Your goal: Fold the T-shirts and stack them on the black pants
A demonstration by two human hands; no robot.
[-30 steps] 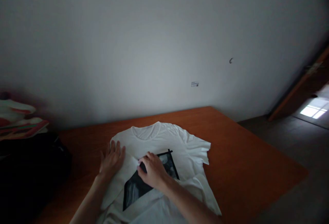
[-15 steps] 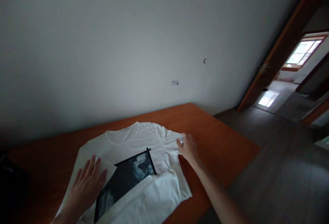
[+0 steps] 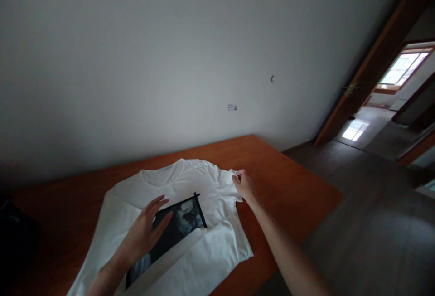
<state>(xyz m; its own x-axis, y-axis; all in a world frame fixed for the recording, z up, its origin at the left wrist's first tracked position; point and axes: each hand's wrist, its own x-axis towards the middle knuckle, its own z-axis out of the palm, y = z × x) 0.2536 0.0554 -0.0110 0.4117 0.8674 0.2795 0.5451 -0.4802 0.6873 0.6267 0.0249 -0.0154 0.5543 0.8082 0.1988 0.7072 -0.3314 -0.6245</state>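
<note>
White shirt (image 3: 185, 247) (rumpled); right fingers (image 3: 241, 173) pinch sleeve (image 3: 225, 184).

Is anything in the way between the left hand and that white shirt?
Nothing visible: the left hand is open over the white shirt, beside its dark print. Whether it touches the fabric, I can't tell. The right hand has its grip on the sleeve.
</note>
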